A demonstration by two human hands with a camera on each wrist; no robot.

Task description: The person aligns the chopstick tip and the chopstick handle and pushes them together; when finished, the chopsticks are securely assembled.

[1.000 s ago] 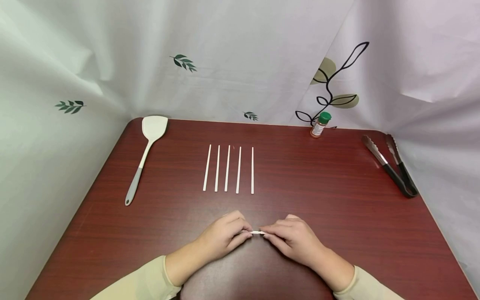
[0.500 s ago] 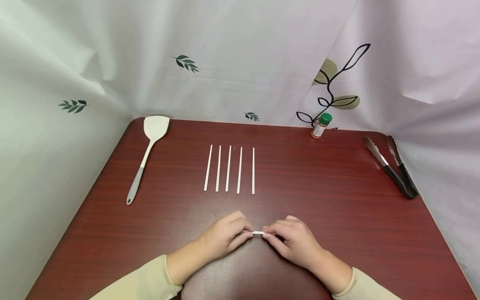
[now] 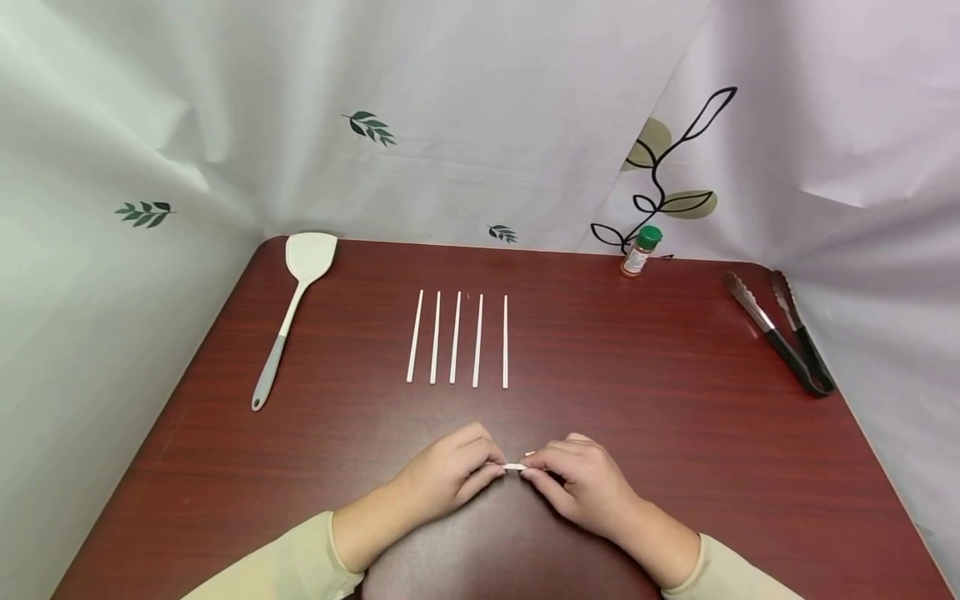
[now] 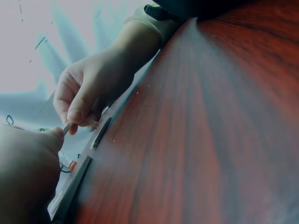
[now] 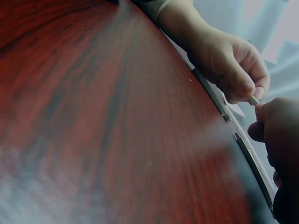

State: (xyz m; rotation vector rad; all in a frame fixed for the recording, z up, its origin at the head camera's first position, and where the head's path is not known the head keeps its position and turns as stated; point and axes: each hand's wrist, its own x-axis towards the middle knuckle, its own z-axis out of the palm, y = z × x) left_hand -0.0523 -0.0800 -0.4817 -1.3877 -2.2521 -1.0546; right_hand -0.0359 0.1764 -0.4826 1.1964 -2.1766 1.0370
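Note:
Between the two hands, near the table's front edge, a short length of thin white stick [image 3: 513,467] shows; it also appears in the left wrist view [image 4: 67,127] and right wrist view [image 5: 253,100]. My left hand [image 3: 453,471] pinches its left side between thumb and fingers. From the right, my right hand [image 3: 588,479] pinches it in the same way. The fingers hide the rest of it. A small white end [image 3: 529,454] peeks out above the right fingers; whether it belongs to the same piece I cannot tell. Several white sticks [image 3: 454,337] lie side by side beyond the hands.
A white spatula with a grey handle [image 3: 268,373] lies at the left. A green-capped bottle [image 3: 636,257] stands at the back right, and black-handled tongs [image 3: 797,358] lie at the right edge. Pale curtains [image 3: 465,100] surround the dark red table [image 3: 637,358].
The small white end above the right fingers has come into view. The right hand has shifted very slightly; both hands keep their pinch, and the sticks beyond lie as before.

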